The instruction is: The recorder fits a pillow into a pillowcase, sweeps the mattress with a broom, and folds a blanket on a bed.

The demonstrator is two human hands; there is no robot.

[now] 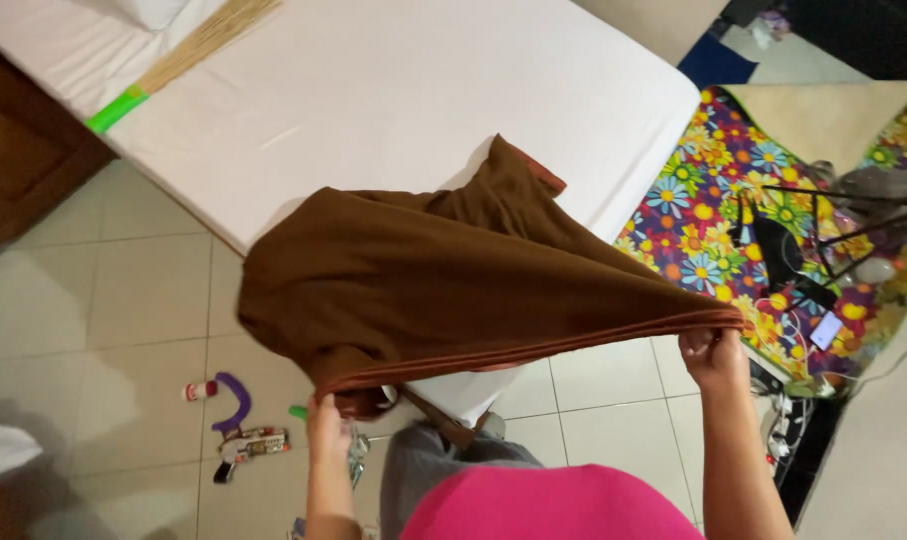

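A brown cloth point(444, 265) with a lighter orange-brown hem is stretched out in the air over the near corner of a white mattress point(394, 90). My left hand point(326, 415) grips the hem at its lower left end. My right hand point(712, 350) grips the other end of the same hem, higher and to the right. The cloth's far tip lies on the mattress. Both fists are closed on the fabric.
A straw broom with a green band point(174, 65) lies on the mattress at the far left. Small toys point(236, 420) are scattered on the tiled floor. A flowered mat point(714, 220) with a black stand point(784, 250), cables and a phone lies at the right.
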